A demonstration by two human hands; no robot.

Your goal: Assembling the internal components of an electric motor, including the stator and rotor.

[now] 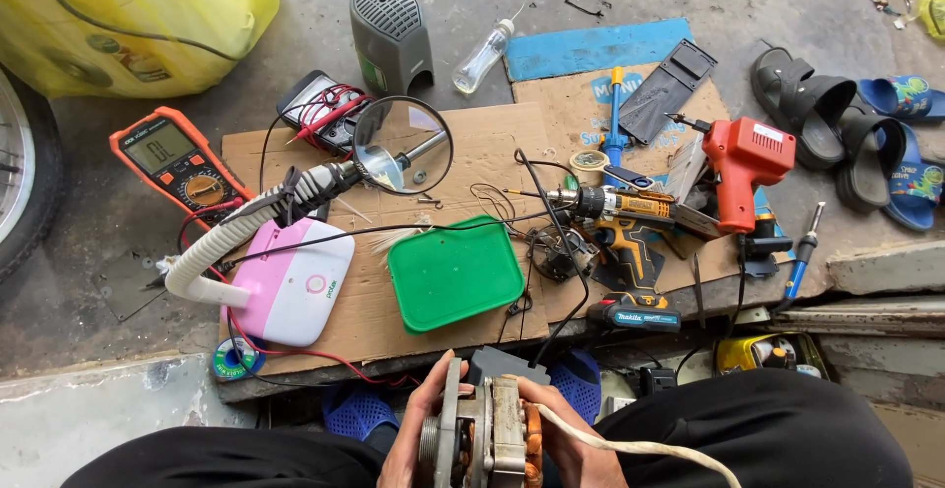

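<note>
1. At the bottom centre of the frame, the left hand (411, 436) and the right hand (574, 446) hold a small electric motor (482, 436) between them, just above the person's lap.
2. The left grip is wrapped around the motor's left end plate, fingers curled over its edge; the right grip is closed on the right side, beside the copper windings.
3. A pale sleeved cable (630, 445) runs from the motor off to the lower right, across the dark trouser leg.
4. Just above the hands, on the cardboard sheet (492, 144) spread on the floor, lies a green plastic lid (454, 273).
5. Left of the lid sits a pink and white box (291, 281), with a magnifying lamp (404, 146) on a flexible arm above it.
6. An orange multimeter (179, 160) lies at the left of the frame, on the concrete.
7. To the right of the lid lies a yellow cordless drill (618, 227), and beyond it an orange soldering gun (744, 168).
8. Dark sandals (822, 114) rest at the upper right.
</note>
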